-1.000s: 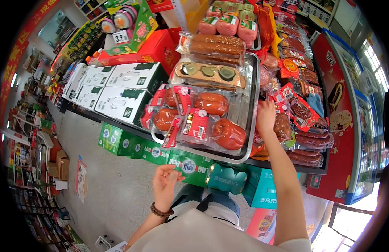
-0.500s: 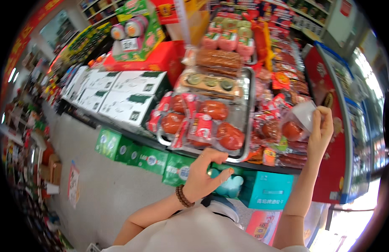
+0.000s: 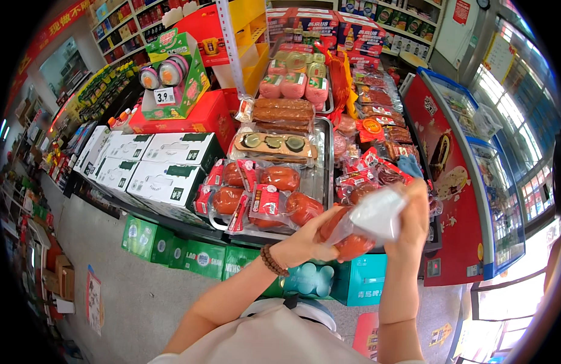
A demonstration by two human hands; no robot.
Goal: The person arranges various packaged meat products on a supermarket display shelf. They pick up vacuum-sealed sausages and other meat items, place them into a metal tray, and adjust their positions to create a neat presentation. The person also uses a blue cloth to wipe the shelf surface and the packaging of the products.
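Note:
My right hand (image 3: pixel 414 209) is closed on the whitish end of a clear plastic pack of reddish-brown sausages (image 3: pixel 355 244). My left hand (image 3: pixel 310 244) grips the same pack from its lower left, so both hands hold it above the near edge of the display. Just left of it, several similar packs of plump red sausages (image 3: pixel 269 203), with red and white labels, lie in a metal tray (image 3: pixel 321 164). Farther back in that tray are a long pack topped with dark green round slices (image 3: pixel 273 143) and a pack of long brown sausages (image 3: pixel 283 112).
White cartons (image 3: pixel 171 176) and a red box (image 3: pixel 189 115) stand left of the tray. Mixed meat packs (image 3: pixel 377 115) fill the right side. A red chest freezer (image 3: pixel 456 224) stands at the far right. Green boxes (image 3: pixel 201 261) and a teal box (image 3: pixel 365 279) sit below the display.
My right hand has brought the sausage pack left and nearer to me. My left hand, apart from it before, has moved right and taken hold of the pack. The view has shifted too.

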